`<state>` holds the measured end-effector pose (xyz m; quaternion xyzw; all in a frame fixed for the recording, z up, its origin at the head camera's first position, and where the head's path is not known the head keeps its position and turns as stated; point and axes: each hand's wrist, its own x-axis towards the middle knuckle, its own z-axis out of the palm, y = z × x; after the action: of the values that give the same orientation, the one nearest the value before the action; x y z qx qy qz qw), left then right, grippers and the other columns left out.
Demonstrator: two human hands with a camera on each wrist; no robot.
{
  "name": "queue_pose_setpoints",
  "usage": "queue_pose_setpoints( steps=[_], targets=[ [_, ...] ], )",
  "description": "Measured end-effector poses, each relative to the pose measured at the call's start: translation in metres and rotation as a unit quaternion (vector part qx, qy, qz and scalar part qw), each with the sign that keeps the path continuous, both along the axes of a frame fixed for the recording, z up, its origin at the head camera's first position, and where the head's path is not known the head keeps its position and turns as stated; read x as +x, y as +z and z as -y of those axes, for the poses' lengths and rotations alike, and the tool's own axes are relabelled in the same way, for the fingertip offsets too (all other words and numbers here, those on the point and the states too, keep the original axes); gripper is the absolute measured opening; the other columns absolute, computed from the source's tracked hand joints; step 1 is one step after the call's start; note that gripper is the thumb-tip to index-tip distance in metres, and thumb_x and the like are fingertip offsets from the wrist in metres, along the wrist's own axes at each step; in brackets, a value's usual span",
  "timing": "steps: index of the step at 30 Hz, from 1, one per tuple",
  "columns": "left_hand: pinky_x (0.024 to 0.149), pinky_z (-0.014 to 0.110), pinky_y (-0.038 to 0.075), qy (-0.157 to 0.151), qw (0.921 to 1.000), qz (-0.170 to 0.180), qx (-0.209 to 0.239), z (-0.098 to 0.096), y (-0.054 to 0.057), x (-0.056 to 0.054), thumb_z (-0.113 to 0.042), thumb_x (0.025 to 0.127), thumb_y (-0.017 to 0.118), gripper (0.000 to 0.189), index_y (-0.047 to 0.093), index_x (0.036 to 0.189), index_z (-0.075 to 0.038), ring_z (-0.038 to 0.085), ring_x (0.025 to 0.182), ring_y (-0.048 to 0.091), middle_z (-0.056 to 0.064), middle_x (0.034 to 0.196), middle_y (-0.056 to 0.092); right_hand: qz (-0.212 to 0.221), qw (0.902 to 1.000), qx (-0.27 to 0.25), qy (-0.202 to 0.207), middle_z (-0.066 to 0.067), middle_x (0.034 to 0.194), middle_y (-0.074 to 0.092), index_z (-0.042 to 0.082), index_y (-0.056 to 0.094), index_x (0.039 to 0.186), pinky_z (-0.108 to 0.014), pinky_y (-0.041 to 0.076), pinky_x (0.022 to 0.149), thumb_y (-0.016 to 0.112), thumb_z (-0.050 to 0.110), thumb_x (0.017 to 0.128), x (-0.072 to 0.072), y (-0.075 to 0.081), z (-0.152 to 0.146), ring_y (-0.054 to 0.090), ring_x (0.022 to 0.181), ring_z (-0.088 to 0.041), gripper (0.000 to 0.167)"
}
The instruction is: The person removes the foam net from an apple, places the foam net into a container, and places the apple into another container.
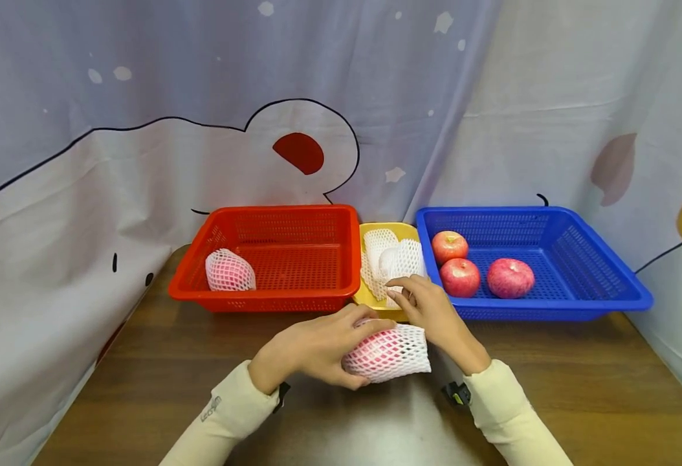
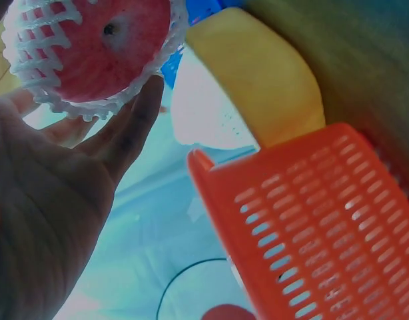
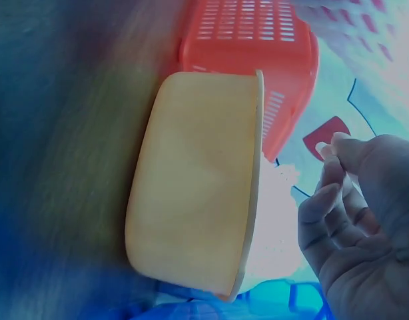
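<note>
Held apple: a pink-red apple (image 1: pixel 376 349) sits inside a white foam net (image 1: pixel 413 353), held in front of the yellow tray (image 1: pixel 402 230), on the near side of the table (image 1: pixel 201 369).
Left hand: the left hand (image 1: pixel 323 346) grasps the netted apple, fingers over the top and thumb below.
Right hand: the right hand (image 1: pixel 428 307) is loosely bent with nothing visible in its grasp, just beside the net's slack end; contact cannot be told.
Net fit: the left wrist view shows one end of the apple bare inside the net's rim, while slack mesh runs past the other end.
Handling: best to cup the fruit lightly, ease the rim evenly round the bare end, and pull slack by the whole edge, since thin mesh may tear.
Spare nets: white nets (image 1: pixel 409 257) lie in the yellow tray.
Red basket: one netted apple (image 1: pixel 230 272) rests in the red basket (image 1: pixel 283 294).
Blue basket: three bare apples (image 1: pixel 460 278) sit in the blue basket (image 1: pixel 574 303).
</note>
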<state>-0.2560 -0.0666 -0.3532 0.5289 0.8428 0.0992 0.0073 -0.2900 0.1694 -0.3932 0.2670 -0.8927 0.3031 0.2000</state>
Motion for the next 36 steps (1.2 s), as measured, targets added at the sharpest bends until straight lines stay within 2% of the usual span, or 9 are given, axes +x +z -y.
queue_pose_setpoints(
  steps=[5, 12, 17, 22, 27, 36],
  targets=[
    [0.104, 0.026, 0.048, 0.008, 0.9997, 0.002, -0.022, -0.006, -0.008, 0.000, -0.048, 0.082, 0.075, 0.083, 0.036, 0.150, -0.020, 0.016, 0.124, 0.049, 0.007, 0.138, 0.047, -0.035, 0.9992, -0.019, 0.002, 0.003, 0.071, 0.053, 0.007, 0.072, 0.103, -0.021, 0.042, 0.060, 0.071, 0.006, 0.089, 0.008, -0.001, -0.006, 0.046, 0.065, -0.004, 0.015],
    [0.102, 0.027, 0.049, 0.015, 0.9988, 0.006, -0.046, -0.011, -0.019, -0.001, -0.050, 0.083, 0.074, 0.083, 0.037, 0.150, -0.019, 0.017, 0.122, 0.052, 0.007, 0.138, 0.048, -0.023, 0.9995, -0.021, 0.005, 0.004, 0.071, 0.053, 0.007, 0.072, 0.105, -0.017, 0.041, 0.056, 0.069, 0.003, 0.089, 0.018, 0.002, -0.009, 0.044, 0.064, -0.001, 0.016],
    [0.102, 0.027, 0.048, 0.023, 0.9981, 0.004, -0.057, -0.014, -0.025, 0.000, -0.051, 0.084, 0.073, 0.082, 0.036, 0.150, -0.019, 0.018, 0.121, 0.052, 0.007, 0.137, 0.049, -0.031, 0.9995, -0.005, -0.004, 0.004, 0.072, 0.054, 0.007, 0.072, 0.104, -0.019, 0.040, 0.056, 0.070, 0.006, 0.089, 0.024, 0.002, -0.014, 0.044, 0.064, -0.002, 0.015],
    [0.103, 0.027, 0.047, 0.022, 0.9978, 0.006, -0.063, -0.015, -0.030, 0.001, -0.051, 0.086, 0.071, 0.078, 0.038, 0.150, -0.020, 0.018, 0.121, 0.053, 0.005, 0.136, 0.051, -0.031, 0.9994, -0.012, -0.011, 0.005, 0.075, 0.054, 0.008, 0.071, 0.104, -0.018, 0.041, 0.056, 0.071, 0.007, 0.089, 0.028, 0.000, -0.019, 0.046, 0.063, -0.003, 0.015],
    [0.103, 0.028, 0.048, 0.026, 0.9977, 0.013, -0.062, -0.014, -0.030, 0.002, -0.051, 0.086, 0.072, 0.078, 0.037, 0.150, -0.023, 0.016, 0.121, 0.053, 0.003, 0.138, 0.050, -0.029, 0.9992, -0.024, -0.012, 0.006, 0.076, 0.054, 0.009, 0.071, 0.105, -0.017, 0.042, 0.055, 0.071, 0.007, 0.090, 0.032, -0.002, -0.021, 0.045, 0.064, -0.001, 0.015],
    [0.110, 0.038, 0.045, 0.046, 0.9960, 0.030, -0.071, -0.010, -0.023, 0.001, -0.061, 0.086, 0.065, 0.087, 0.028, 0.155, -0.024, 0.020, 0.134, 0.047, 0.006, 0.155, 0.038, -0.021, 0.9992, -0.032, -0.012, 0.005, 0.075, 0.054, 0.007, 0.071, 0.105, -0.017, 0.043, 0.055, 0.069, 0.007, 0.091, 0.034, -0.001, -0.024, 0.046, 0.064, 0.000, 0.014]
  ],
)
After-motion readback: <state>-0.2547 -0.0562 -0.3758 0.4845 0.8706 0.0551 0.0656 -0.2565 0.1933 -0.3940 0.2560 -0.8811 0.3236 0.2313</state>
